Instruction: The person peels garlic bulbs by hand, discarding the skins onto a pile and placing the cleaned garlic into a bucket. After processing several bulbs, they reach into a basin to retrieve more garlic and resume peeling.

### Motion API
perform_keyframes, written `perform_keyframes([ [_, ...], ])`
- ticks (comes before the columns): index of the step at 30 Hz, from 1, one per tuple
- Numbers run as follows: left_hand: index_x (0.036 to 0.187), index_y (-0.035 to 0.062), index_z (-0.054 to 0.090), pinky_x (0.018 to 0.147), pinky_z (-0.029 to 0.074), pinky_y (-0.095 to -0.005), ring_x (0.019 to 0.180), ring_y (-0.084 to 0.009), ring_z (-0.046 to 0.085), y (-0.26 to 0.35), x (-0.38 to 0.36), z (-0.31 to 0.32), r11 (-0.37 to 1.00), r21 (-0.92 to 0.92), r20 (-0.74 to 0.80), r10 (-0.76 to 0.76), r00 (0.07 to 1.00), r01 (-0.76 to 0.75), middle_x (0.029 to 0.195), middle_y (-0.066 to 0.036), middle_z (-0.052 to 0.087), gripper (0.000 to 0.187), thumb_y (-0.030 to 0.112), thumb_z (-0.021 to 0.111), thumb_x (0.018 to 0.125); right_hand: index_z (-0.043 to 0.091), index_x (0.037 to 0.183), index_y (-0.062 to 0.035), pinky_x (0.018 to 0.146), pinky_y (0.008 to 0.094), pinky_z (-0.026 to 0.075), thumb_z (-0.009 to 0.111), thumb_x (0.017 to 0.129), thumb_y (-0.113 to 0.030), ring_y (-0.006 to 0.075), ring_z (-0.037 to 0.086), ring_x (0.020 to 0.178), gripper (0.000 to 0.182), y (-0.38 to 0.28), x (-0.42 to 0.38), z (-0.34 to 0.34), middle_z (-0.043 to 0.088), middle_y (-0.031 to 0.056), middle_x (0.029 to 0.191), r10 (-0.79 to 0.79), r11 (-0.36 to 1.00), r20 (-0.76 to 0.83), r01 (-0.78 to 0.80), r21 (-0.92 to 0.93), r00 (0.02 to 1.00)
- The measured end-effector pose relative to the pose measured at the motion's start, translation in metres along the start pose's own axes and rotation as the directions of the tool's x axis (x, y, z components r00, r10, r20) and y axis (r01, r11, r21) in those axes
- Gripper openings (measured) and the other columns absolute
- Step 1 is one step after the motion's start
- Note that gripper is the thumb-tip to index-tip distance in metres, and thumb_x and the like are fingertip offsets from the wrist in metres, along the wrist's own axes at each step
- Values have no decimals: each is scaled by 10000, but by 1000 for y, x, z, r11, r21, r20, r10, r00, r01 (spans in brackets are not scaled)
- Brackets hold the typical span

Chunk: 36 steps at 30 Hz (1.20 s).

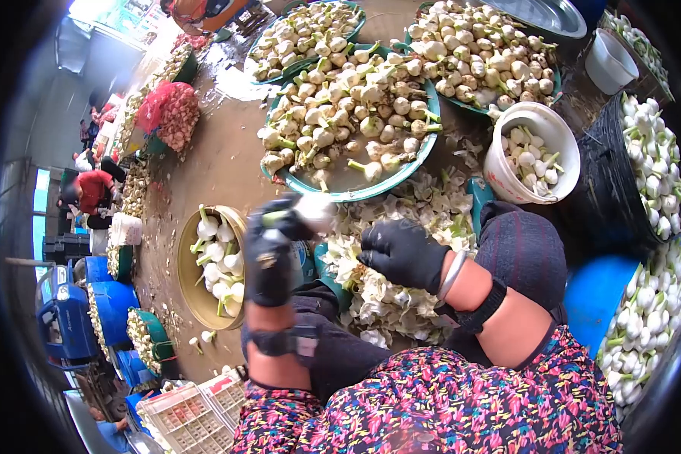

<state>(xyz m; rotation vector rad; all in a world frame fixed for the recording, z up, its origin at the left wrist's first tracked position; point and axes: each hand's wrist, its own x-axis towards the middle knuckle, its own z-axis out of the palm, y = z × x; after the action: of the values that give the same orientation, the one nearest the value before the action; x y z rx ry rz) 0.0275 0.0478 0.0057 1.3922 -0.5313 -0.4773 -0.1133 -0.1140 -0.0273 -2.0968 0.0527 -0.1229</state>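
My left hand (271, 253), in a black glove and slightly blurred, is closed on a white garlic bulb (315, 213) with a short green stem. My right hand (403, 254), also gloved, is curled into a fist over a heap of garlic peelings (401, 303) between my knees. Whatever its fingers may hold is hidden. To the left of my left hand is a yellowish bucket (188, 284) with peeled white bulbs inside. Ahead of both hands sits a wide green-rimmed tub (371, 193) of unpeeled garlic with stems.
More tubs of garlic (492, 57) stand at the back. A white bucket (509, 166) holds bulbs on the right, beside a black basket (594, 181) full of white garlic. At left are a red net sack (166, 117), blue barrels (117, 303), a plastic crate (181, 416) and a person in red (93, 191).
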Motion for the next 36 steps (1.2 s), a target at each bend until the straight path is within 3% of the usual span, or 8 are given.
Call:
perform_keyframes([
  [6, 931, -20, 634, 750, 467, -284, 842, -161, 594, 57, 32, -134, 71, 992, 93, 149, 984, -105, 937, -117, 633, 190, 69, 599, 767, 618, 840, -43, 687, 410, 460, 585, 773, -231, 328, 599, 749, 202, -1, -7, -37, 613, 174, 770, 284, 945, -256, -225, 236, 924],
  [14, 1223, -60, 458, 713, 460, -243, 854, -152, 579, -120, 105, -14, 862, 402, 178, -404, 897, 308, 1011, -105, 617, 492, 147, 638, 815, 608, 848, -23, 631, 367, 468, 590, 775, -210, 314, 606, 691, 202, 1, -4, -47, 608, 178, 746, 411, 829, -376, -169, 532, 830],
  [18, 1132, 85, 559, 601, 446, -320, 689, -191, 551, -280, 149, -21, 792, 436, 123, -522, 844, 427, 913, -102, 604, 386, 202, 655, 776, 599, 946, 19, 675, 269, 464, 602, 810, -109, 118, 584, 746, 187, 2, -4, -50, 630, 88, 812, 365, 876, -276, -228, 425, 889],
  [20, 1142, 110, 560, 799, 462, -313, 949, -276, 585, -328, 167, -20, 525, 846, 276, -277, 921, -95, 1055, -127, 600, 323, 117, 473, 831, 604, 942, 22, 672, 281, 468, 621, 788, -123, 148, 603, 754, 212, 1, -2, -57, 625, 117, 810, 366, 886, -248, -254, 388, 897],
  [22, 1010, 107, 616, 647, 461, -330, 701, -200, 548, -315, 162, -1, 78, 931, 365, -216, 905, -357, 841, -75, 598, 239, 180, 643, 785, 607, 946, 27, 670, 287, 473, 629, 774, -119, 169, 612, 759, 227, 3, 2, -62, 622, 126, 811, 413, 868, -215, -311, 387, 885],
  [24, 1022, 84, 610, 646, 472, -327, 737, -189, 565, -308, 157, 3, 903, 386, 127, -256, 958, 189, 867, -67, 612, 259, 191, 647, 790, 607, 959, 29, 674, 281, 475, 628, 778, -116, 159, 606, 755, 233, 3, 2, -64, 623, 121, 824, 469, 830, -211, -346, 438, 858],
  [29, 943, 25, 601, 550, 474, -260, 594, -136, 563, -180, 129, 29, 927, -39, 185, -360, 914, 373, 755, -44, 602, 215, 215, 579, 845, 526, 1099, 21, 700, 297, 477, 651, 772, -154, 153, 592, 778, 391, 9, 4, -53, 623, 106, 881, 412, 856, -290, -258, 447, 864],
  [36, 942, -12, 605, 620, 475, -243, 696, -122, 584, -57, 50, 64, 789, 465, 391, 225, 892, -402, 786, -62, 602, 212, 171, 537, 858, 333, 1324, -35, 959, 357, 389, 751, 667, -167, 325, 498, 1116, 789, 26, 19, -7, 497, 192, 1216, 219, 885, -490, 40, 464, 844],
])
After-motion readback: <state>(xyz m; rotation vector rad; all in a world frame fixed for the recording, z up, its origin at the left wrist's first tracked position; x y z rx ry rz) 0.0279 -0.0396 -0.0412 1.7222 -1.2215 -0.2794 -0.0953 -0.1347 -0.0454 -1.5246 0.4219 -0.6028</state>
